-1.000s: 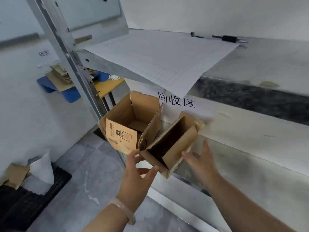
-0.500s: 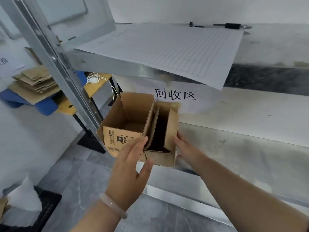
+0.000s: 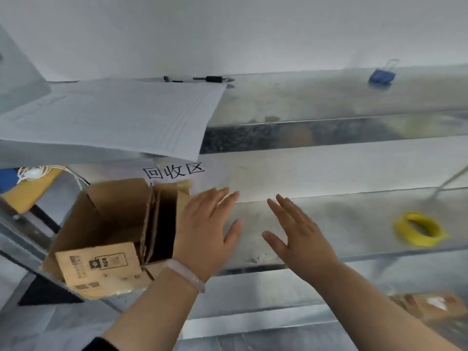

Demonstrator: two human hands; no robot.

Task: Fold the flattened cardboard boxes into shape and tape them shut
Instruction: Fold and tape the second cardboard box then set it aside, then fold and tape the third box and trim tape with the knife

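Far left on the metal shelf point(image 3: 342, 219) stands the open box point(image 3: 101, 224), printed side toward me and top flaps up. The narrow box point(image 3: 164, 219) is pushed tight against its right wall, also open at the top, under the paper sign point(image 3: 174, 171). My left hand point(image 3: 205, 229) is spread flat with straight fingers just beside the narrow box's right side. I cannot tell if my palm touches the cardboard, but it grips nothing. My right hand point(image 3: 298, 229) is spread the same way a little further right, over bare shelf, and it too is empty. Well apart to the right lies the roll of yellow tape point(image 3: 417, 229), and low at the far right, blurred, is what looks like flat cardboard point(image 3: 430, 305). I judge both boxes are shaped but not sealed on top, so the step is to close one and tape it. To do it well I would let my left hand steady the narrow box so the pair does not slide toward the shelf's left edge, where the open box already overhangs. My right hand would fetch the tape, since it is the nearer one. I would fold the short flaps first, then the long ones, and press the seam flat before laying tape along it. The boxes look light and will shift under a careless push.
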